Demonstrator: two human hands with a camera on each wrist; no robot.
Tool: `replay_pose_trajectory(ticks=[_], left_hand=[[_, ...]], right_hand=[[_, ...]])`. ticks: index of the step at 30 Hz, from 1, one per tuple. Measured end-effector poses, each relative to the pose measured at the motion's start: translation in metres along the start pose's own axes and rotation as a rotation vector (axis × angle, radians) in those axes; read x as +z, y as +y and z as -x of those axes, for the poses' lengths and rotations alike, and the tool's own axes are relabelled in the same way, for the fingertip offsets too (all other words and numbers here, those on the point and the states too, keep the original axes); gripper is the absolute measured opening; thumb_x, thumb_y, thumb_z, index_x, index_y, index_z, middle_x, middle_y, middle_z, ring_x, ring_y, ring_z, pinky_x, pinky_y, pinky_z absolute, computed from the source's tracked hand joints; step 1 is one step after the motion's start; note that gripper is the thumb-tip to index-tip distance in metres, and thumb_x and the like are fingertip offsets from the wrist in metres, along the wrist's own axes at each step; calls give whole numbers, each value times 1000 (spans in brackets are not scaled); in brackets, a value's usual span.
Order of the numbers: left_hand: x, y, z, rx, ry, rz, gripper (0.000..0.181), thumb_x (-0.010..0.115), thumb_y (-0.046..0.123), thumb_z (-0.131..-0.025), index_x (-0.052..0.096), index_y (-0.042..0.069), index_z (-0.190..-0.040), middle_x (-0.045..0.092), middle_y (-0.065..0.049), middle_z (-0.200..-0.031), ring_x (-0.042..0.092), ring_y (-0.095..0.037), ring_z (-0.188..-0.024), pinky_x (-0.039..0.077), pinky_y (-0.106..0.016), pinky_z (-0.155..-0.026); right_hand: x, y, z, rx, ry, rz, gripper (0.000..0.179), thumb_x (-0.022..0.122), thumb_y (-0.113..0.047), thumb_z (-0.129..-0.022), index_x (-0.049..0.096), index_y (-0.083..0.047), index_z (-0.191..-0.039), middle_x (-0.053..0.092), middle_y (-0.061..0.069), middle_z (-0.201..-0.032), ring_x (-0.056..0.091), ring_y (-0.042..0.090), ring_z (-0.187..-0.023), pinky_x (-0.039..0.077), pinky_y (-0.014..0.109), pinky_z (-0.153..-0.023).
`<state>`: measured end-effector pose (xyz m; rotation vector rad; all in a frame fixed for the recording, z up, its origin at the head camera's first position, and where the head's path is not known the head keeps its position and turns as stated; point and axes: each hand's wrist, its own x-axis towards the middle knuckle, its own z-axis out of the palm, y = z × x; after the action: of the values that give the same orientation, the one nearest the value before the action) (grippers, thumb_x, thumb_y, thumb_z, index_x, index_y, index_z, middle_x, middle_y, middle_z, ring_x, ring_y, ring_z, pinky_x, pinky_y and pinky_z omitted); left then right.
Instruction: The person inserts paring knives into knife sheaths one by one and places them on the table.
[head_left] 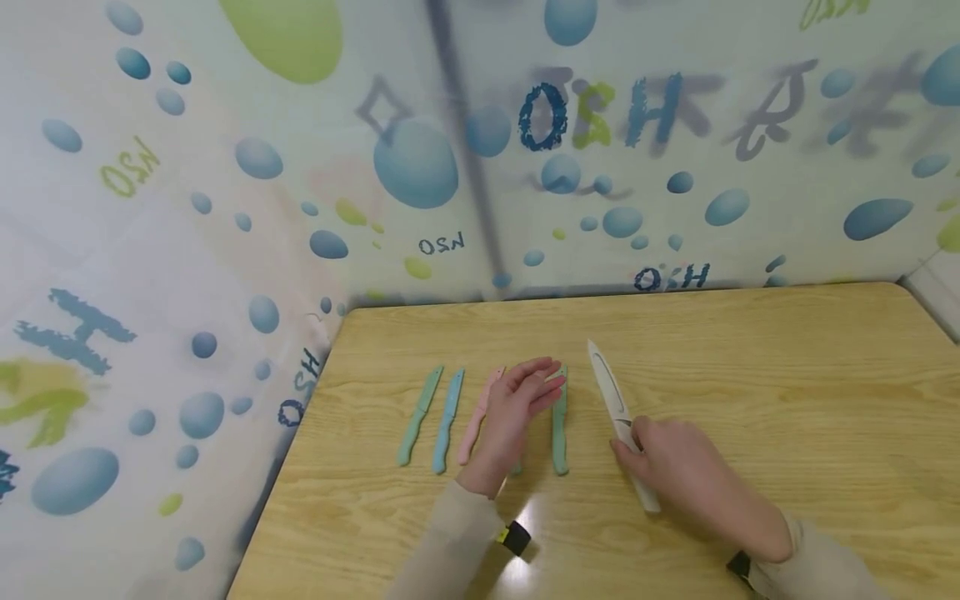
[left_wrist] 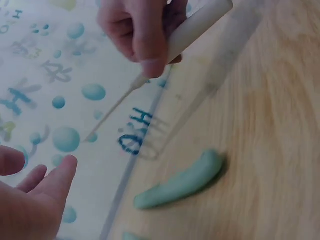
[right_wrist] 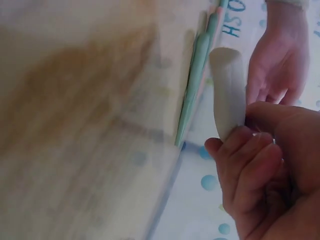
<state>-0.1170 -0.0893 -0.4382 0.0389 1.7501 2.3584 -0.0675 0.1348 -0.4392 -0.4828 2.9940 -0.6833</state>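
Observation:
My right hand [head_left: 686, 467] grips a white knife [head_left: 606, 385] by its handle, the blade pointing to the back of the table. In the left wrist view, the white handle [left_wrist: 202, 27] and its separate shadow show the knife lifted off the wood. My left hand [head_left: 513, 412] hovers over the row of knives with fingers extended, holding nothing. To its right lies a green knife [head_left: 560, 437]. Partly behind it are a pink knife [head_left: 472, 429] and another knife, mostly hidden. Further left lie a blue knife [head_left: 448, 421] and a green knife [head_left: 420, 421].
The wooden table [head_left: 787, 375] extends to the right of the white knife. A patterned wall covering [head_left: 525, 225] rises behind the table's back edge and along its left side. Dark straps [head_left: 516, 538] are on both wrists.

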Motion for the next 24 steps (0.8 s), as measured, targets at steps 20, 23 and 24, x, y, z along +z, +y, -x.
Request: replay_pose_trajectory(ticks=[20,23,24], left_hand=[[-61,28,18,141,93,-223,27,56,11,-107,63,-7,-126,63,-22,-134,60,-42,-127,53,-55,-104],[-65,27,21,157,106,-276,26,57,12,-107,65,-5,-125,66,-21,-130,63,-38,-124,56,-49,-101],[-67,27,22,167,109,-305,25,57,13,-107,66,-4,-124,66,-20,-128,64,-36,-122,57,-47,-100]], right_hand=[[20,12,-38,-71,-144,213,46,68,-27,-98,49,-11,-59,44,-1,-53,41,10,-45,35,24,-38],[21,12,-34,-66,-149,213,49,68,-29,-99,49,-12,-58,45,-1,-52,40,10,-45,34,24,-38],[20,13,-33,-51,-156,208,49,67,-32,-100,49,-13,-58,45,-1,-53,41,10,-45,33,24,-39]])
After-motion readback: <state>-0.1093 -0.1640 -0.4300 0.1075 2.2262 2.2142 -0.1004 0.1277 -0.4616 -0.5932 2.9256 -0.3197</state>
